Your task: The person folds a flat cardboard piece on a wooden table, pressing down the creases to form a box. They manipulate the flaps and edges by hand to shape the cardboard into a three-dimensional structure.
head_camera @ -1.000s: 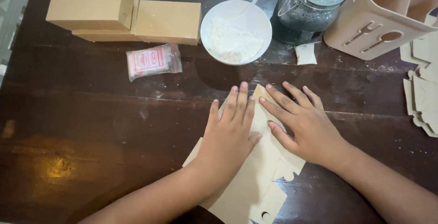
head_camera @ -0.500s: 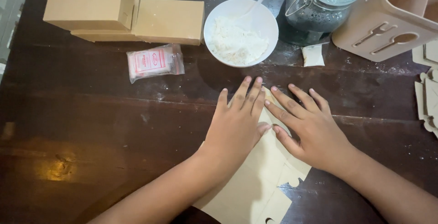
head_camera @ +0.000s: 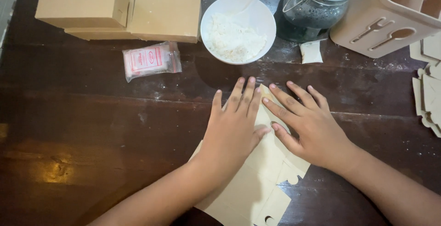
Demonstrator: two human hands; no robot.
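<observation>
Both my hands lie flat, palms down, on a stack of pale cut-out wooden panels at the table's near middle. My left hand has its fingers together, pointing away from me, over the panels' left part. My right hand has its fingers spread, angled up and to the left, pressing on the panels' far corner. The two hands almost touch at the thumbs. Neither hand grips anything.
On the dark wooden table stand two cardboard boxes at the far left, a small red-and-white packet, a white bowl of white powder with a spoon, a glass jar, a wooden cutlery holder, and more panels at the right edge.
Both hands have slid slightly away from me across the panels, staying flat. The view has shifted a little; nothing was picked up or let go.
</observation>
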